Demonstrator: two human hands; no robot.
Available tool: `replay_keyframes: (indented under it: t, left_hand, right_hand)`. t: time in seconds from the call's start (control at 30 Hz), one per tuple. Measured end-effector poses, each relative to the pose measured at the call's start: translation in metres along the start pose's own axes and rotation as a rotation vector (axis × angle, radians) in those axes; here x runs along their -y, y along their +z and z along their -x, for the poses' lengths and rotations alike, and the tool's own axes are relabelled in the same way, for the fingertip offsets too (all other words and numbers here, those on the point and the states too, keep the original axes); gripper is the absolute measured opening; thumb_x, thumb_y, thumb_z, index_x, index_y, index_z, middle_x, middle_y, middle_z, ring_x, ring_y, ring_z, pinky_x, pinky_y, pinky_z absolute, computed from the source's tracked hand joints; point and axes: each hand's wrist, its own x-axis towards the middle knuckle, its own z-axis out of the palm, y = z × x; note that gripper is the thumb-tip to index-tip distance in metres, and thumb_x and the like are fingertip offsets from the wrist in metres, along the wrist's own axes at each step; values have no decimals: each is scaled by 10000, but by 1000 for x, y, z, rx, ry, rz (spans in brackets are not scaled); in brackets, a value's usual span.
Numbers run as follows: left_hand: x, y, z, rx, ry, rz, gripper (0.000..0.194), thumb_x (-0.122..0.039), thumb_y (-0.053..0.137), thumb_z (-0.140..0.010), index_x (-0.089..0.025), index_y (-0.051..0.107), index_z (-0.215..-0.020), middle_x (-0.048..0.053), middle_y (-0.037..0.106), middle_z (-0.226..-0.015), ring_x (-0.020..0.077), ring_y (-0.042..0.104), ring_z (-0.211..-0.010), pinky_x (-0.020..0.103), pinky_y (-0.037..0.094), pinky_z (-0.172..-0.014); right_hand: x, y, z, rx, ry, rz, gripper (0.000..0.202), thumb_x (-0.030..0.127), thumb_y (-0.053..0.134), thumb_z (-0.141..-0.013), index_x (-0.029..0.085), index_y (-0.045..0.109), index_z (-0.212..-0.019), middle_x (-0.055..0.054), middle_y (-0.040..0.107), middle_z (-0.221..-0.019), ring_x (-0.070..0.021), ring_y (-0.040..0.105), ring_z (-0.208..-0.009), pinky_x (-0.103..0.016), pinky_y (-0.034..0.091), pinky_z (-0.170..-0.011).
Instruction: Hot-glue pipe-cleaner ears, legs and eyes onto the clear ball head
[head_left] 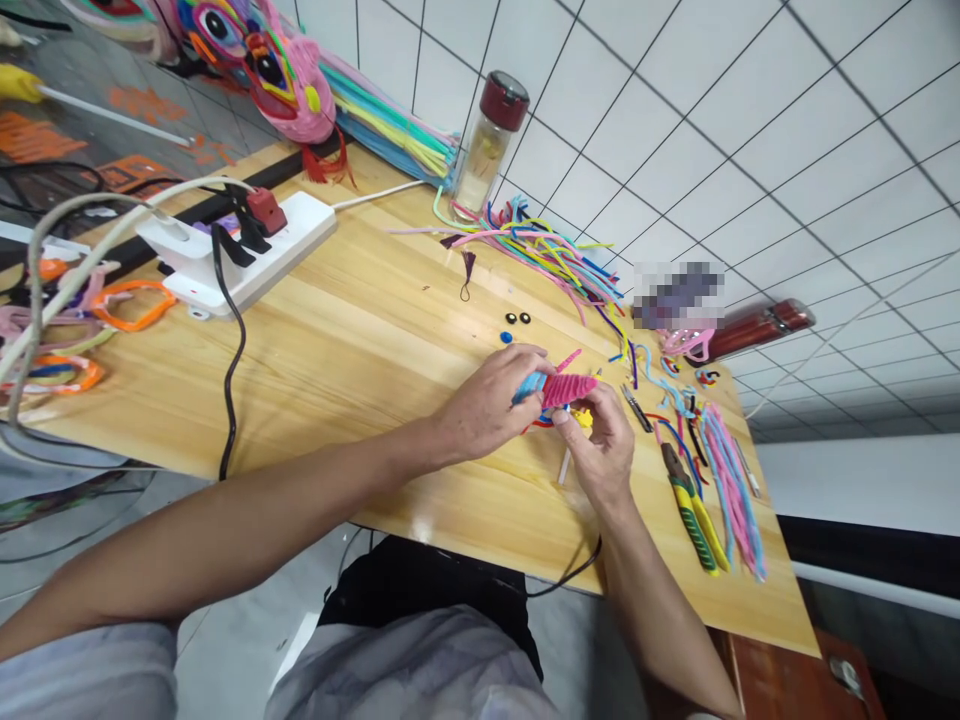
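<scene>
Wears gry shirt (420,670) — elbow-length slvs (97,668) — blk trousers (420,585).

Single head cam, above the desk's (337,340) near edge, facing forward and down. Wide, rolled view: near and far edges slant down to the right. Wearer's shirt (412,670) at bottom; left hand (491,400) and right hand (604,445) close, mid-frame; tiled wall (675,130) behind far edge.

Ribbed pink-and-blue fuzzy piece (568,390), crosswise between left hand (491,402) and right hand (606,445).

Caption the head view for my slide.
Left hand and right hand hold a pink and blue craft piece over a wooden table.
</scene>
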Motion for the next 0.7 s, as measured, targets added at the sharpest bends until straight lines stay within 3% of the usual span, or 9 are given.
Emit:
replay_keyframes:
  t: [0.23, 0.7]
  left_hand:
    - [1, -4, 0, 45, 10, -4, 359, -140, 559, -927, -198, 639, -1272, 160, 642, -1455, 289, 567, -1456, 543, 449, -1251]
    - [1, 5, 0, -28, 53, -24, 358, -117, 657, -844, -224, 602, -1181, 112, 691, -1306, 285, 653, -1299, 525, 519, -1169]
  right_hand:
    - [2, 0, -1, -11, -4, 50, 219, 362, 772, -951, 288, 745, -1155, -69, 748, -1165, -259, 690, -1037, -431, 582, -852]
    - [2, 1, 0, -36, -21, 82, 214, 370, 789, -939, 285, 760, -1133, -79, 746, -1135, -269, 692, -1020, -441, 592, -852]
